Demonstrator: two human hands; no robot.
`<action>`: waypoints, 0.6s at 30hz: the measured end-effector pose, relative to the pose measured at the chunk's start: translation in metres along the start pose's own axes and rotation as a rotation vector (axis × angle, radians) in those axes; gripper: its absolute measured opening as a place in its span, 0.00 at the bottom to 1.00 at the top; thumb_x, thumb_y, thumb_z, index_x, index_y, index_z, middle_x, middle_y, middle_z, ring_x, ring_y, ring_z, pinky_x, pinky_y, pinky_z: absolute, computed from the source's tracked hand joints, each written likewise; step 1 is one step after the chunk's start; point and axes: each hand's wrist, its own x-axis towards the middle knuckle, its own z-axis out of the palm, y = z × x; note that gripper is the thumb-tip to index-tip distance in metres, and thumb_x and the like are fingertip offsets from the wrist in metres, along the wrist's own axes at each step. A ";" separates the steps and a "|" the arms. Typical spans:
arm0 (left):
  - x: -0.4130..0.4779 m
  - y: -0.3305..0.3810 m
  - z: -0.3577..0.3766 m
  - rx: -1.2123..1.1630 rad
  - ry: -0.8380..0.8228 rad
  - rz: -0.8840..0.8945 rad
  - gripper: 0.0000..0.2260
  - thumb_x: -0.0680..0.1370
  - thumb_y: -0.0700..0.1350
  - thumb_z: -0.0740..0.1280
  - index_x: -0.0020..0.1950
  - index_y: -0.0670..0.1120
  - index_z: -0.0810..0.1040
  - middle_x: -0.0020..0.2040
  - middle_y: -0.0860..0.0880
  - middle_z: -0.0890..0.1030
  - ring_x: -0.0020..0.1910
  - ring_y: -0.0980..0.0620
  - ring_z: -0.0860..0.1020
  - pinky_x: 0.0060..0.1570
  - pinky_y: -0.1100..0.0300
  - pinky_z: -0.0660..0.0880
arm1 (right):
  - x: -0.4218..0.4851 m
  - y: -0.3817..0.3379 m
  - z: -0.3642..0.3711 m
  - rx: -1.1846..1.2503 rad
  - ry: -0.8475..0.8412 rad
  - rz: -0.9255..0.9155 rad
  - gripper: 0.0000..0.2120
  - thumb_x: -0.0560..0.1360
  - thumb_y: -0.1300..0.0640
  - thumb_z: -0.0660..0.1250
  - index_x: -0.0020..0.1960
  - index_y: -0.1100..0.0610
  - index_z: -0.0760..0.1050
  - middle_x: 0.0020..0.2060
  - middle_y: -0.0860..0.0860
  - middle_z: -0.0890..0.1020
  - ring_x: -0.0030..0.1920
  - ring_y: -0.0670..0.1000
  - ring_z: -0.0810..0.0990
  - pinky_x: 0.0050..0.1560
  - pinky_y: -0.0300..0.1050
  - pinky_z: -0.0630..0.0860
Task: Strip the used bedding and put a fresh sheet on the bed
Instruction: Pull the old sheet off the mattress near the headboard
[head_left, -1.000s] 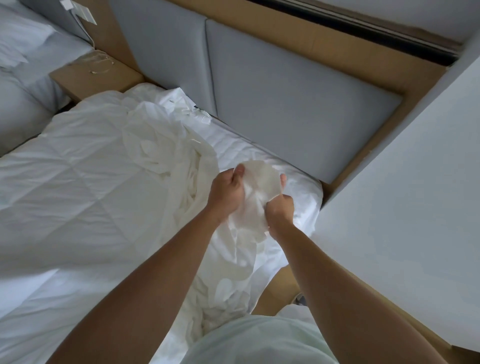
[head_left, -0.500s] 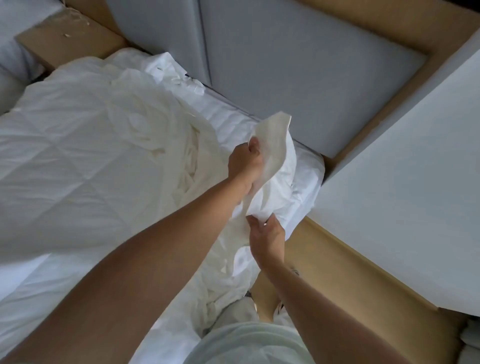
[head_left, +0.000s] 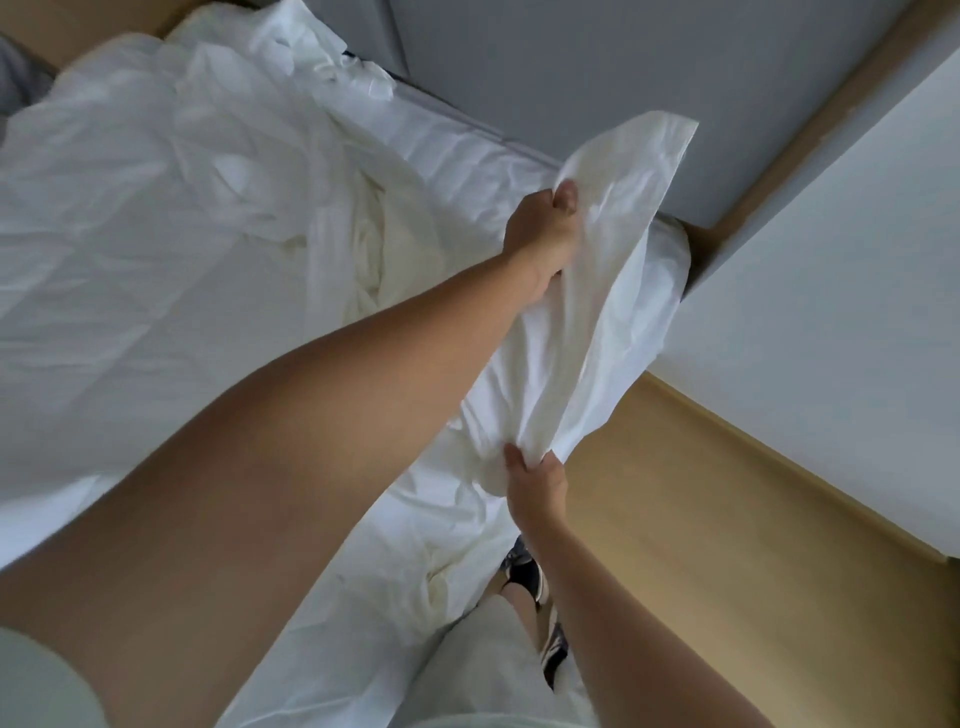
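The crumpled white cotton sheet (head_left: 608, 291) is held up over the bed's head-end corner. The left hand (head_left: 545, 234) is clenched on its upper edge and the right hand (head_left: 535, 475) pinches its lower edge. Stripping it cleanly probably needs both grips kept firm and a draw toward the bed's near edge. The rumpled white quilted duvet (head_left: 114, 234) fills the bed's middle, while the grey padded headboard (head_left: 545, 73) and white wall panel (head_left: 831, 270) crowd the corner, and trailing cloth could snag the dark shoes (head_left: 524, 574).
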 end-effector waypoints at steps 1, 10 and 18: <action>0.007 -0.007 0.003 -0.040 -0.051 -0.037 0.17 0.84 0.56 0.54 0.51 0.46 0.77 0.48 0.45 0.80 0.48 0.45 0.81 0.40 0.55 0.82 | 0.007 0.003 0.004 0.078 0.000 0.041 0.09 0.79 0.47 0.66 0.51 0.53 0.76 0.42 0.49 0.81 0.47 0.56 0.83 0.40 0.46 0.78; 0.004 -0.102 -0.013 0.317 -0.058 0.256 0.08 0.82 0.48 0.64 0.55 0.48 0.81 0.52 0.50 0.83 0.54 0.49 0.81 0.49 0.62 0.74 | 0.010 0.056 0.027 0.336 -0.254 0.113 0.45 0.59 0.25 0.73 0.67 0.49 0.73 0.57 0.43 0.82 0.60 0.45 0.80 0.55 0.38 0.74; -0.189 -0.290 -0.072 1.042 0.229 0.189 0.32 0.63 0.62 0.78 0.61 0.50 0.75 0.54 0.45 0.74 0.57 0.40 0.73 0.62 0.49 0.65 | 0.033 0.040 0.030 0.397 -0.236 -0.023 0.38 0.58 0.32 0.79 0.65 0.43 0.76 0.54 0.43 0.84 0.56 0.44 0.82 0.53 0.40 0.81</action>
